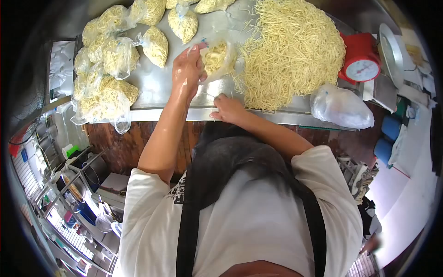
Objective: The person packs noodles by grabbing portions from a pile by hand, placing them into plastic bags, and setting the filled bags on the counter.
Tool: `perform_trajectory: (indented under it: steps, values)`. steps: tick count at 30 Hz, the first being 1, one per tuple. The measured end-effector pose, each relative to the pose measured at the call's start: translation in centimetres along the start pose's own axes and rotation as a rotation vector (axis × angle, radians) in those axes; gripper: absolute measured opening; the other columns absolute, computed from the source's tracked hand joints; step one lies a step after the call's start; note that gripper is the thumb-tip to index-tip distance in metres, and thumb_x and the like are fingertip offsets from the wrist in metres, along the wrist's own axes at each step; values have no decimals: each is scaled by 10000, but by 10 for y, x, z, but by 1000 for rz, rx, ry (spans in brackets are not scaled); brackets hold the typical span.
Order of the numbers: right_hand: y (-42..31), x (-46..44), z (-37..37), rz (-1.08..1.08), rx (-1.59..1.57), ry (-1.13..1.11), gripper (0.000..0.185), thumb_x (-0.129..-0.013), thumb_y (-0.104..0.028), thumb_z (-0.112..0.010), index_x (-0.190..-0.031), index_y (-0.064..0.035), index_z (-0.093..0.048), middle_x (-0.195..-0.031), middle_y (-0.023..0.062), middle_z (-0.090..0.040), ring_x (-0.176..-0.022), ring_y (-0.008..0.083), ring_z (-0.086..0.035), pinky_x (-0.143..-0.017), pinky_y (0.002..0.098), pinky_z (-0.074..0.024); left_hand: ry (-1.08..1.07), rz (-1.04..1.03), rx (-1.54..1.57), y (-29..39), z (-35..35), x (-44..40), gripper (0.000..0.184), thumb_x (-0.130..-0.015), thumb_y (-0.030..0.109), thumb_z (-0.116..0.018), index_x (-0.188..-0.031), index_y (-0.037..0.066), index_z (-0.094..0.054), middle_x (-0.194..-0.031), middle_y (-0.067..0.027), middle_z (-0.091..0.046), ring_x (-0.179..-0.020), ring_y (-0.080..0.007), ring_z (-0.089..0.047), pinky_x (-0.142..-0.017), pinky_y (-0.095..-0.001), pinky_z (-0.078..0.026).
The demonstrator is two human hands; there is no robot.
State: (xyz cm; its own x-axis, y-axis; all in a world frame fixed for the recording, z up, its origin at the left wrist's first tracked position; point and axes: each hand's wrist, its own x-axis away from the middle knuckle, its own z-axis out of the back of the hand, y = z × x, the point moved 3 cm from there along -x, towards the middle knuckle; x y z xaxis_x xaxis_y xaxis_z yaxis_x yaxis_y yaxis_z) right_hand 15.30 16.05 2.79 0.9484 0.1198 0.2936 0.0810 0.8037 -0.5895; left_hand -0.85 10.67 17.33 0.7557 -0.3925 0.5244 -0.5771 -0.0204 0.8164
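Step, I judge: bagging noodles. Left hand grasps a noodle bag, upper centre; right hand curls at the table edge, grip unclear to me. Next move likely calls for steadying the bag's neck.

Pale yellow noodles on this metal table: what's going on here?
A person's left hand holds a clear plastic bag containing some pale yellow noodles. The right hand is at the front edge of the shiny metal table. A loose noodle heap lies to the right, filled clear bags to the left.
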Motion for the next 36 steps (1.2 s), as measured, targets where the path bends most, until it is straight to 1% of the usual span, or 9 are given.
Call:
perform_trajectory:
  steps: [5, 10, 17, 20, 23, 24, 28, 31, 36]
  values:
    - [36, -38, 35, -75, 33, -47, 189, -893, -176, -567, -884, 3, -626, -877, 174, -623, -859, 364, -652, -750, 474, -524, 0, -28, 14, 9, 22, -6, 390, -1043, 307, -434, -1181, -20, -595, -599, 58, -306, -485, -68, -287, -441, -251, -287]
    - [35, -19, 133, -69, 150, 798, 206, -887, -220, -604, -982, -38, -597, -891, 200, -631, -841, 420, -607, -773, 494, -491, -13, 12, 32, 1, 35, -7, 427, -1048, 343, -415, -1170, -20, -603, -596, 56, -320, -484, -68, -294, -437, -248, -290]
    - [-10, -56, 132, -104, -218, 241, 253, -886, -176, -616, -1085, -23, -586, -909, 153, -672, -847, 402, -642, -789, 467, -515, -61, -50, -45, 3, 22, 2, 517, -1039, 414, -417, -1205, -43, -595, -555, 51, -315, -446, -67, -293, -416, -250, -287]
    - [-59, -45, 196, 36, -612, 197, 232, -878, -88, -594, -1100, -24, -608, -960, 149, -676, -891, 399, -639, -804, 445, -520, -14, -102, -23, 1, 29, 1, 559, -1032, 452, -415, -1225, -44, -584, -544, 46, -296, -443, -68, -280, -409, -252, -284]
    - [-31, -78, 159, 292, -295, 462, 198, -849, -58, -597, -1040, -22, -635, -1060, 194, -627, -1022, 362, -601, -883, 449, -479, 16, -162, 28, -3, 31, 1, 566, -1032, 462, -408, -1241, -35, -581, -545, 48, -292, -447, -67, -275, -401, -253, -279]
    - [-24, -79, 159, 138, -66, 340, 318, -816, -40, -615, -1134, -21, -617, -1155, 189, -588, -1068, 349, -576, -930, 418, -463, 20, -184, 44, -2, 31, 1, 568, -1032, 465, -405, -1246, -31, -579, -545, 50, -291, -449, -66, -273, -399, -253, -278]
    - [-66, -46, 221, 27, 70, 934, 399, -793, -93, -672, -1177, -17, -600, -1142, 187, -599, -1053, 374, -579, -920, 443, -473, -109, -103, 19, 5, 35, 4, 528, -1043, 433, -391, -1296, -9, -531, -550, 54, -257, -456, -64, -240, -421, -247, -250]
    - [6, -74, 178, -435, 194, 556, 321, -791, -147, -684, -1097, -52, -657, -1038, 208, -637, -993, 377, -612, -866, 464, -498, -192, -128, -29, 29, 21, 16, 488, -1037, 409, -430, -1260, -8, -554, -551, 58, -257, -445, -62, -236, -411, -248, -242]
    - [33, -31, 178, -336, 42, 345, 261, -792, -135, -618, -1031, -47, -673, -971, 218, -674, -910, 355, -665, -825, 460, -522, -71, -112, -262, 27, 46, -9, 371, -1030, 343, -467, -1096, 20, -636, -561, 52, -338, -434, -66, -297, -396, -253, -285]
